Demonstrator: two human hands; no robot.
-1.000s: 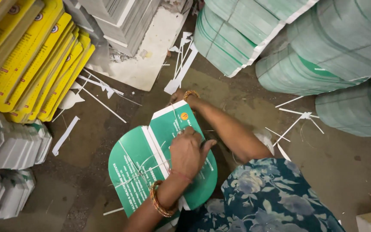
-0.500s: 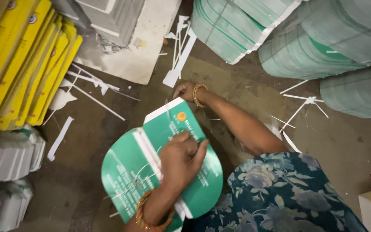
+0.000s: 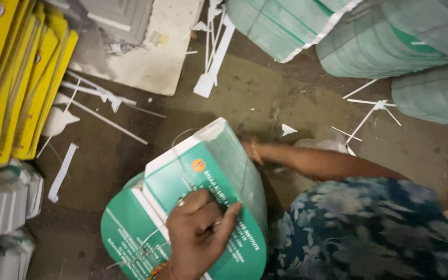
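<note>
Below, the green card stack (image 3: 203, 207) lies under the left hand (image 3: 195, 236) grip.

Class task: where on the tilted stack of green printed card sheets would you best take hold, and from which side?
Grip the stack of green printed card sheets at its raised white edge, from above. That edge is lifted off the floor and exposed; the left hand already presses the face.

We see our dark blue garment (image 3: 369, 233) printed with pale grey-blue flowers, both forearms bare. There's a ring on a finger of our left hand (image 3: 198, 236), orange bangles at that wrist, and a thin bangle on our right wrist (image 3: 255, 152).
</note>
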